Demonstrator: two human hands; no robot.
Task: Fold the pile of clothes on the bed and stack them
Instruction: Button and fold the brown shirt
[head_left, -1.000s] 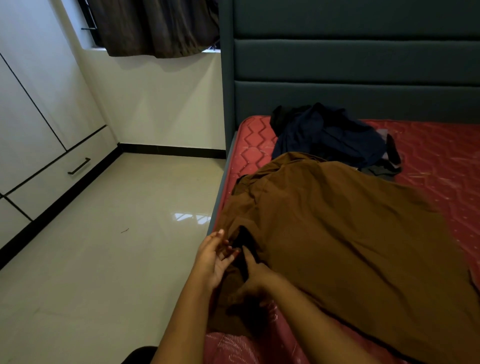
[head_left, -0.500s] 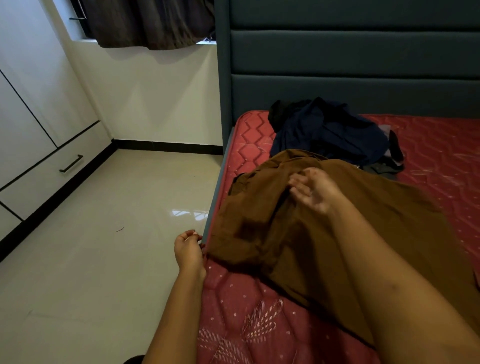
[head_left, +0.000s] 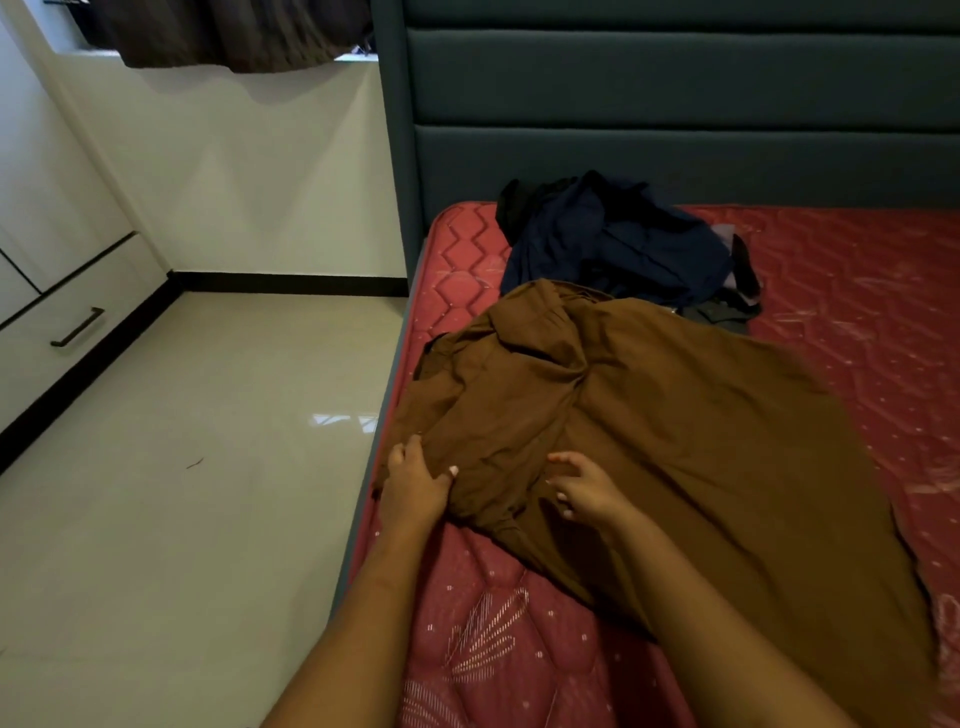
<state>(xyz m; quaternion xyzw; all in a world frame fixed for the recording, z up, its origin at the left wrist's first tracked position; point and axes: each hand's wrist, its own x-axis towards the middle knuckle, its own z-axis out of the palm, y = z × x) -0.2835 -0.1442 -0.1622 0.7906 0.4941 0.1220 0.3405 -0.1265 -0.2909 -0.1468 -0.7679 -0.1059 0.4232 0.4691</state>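
Observation:
A large brown garment (head_left: 675, 415) lies spread and rumpled across the red mattress (head_left: 857, 291). My left hand (head_left: 415, 486) grips its bunched left edge close to the side of the bed, thumb on top of the cloth. My right hand (head_left: 584, 488) sits a little to the right on the same garment, its fingers curled into a fold of the fabric. Behind the garment, near the headboard, a pile of dark clothes (head_left: 618, 244) lies in a heap, mostly navy with some black and grey pieces.
A dark teal padded headboard (head_left: 675, 104) stands behind the bed. Left of the bed is glossy tiled floor (head_left: 182, 493), with white wardrobe drawers (head_left: 62, 322) along the far left wall and a dark curtain (head_left: 234, 36) above.
My right hand has come back from the middle of the garment to its near left part. My left hand moved from the bed's edge onto the cloth and took hold of it.

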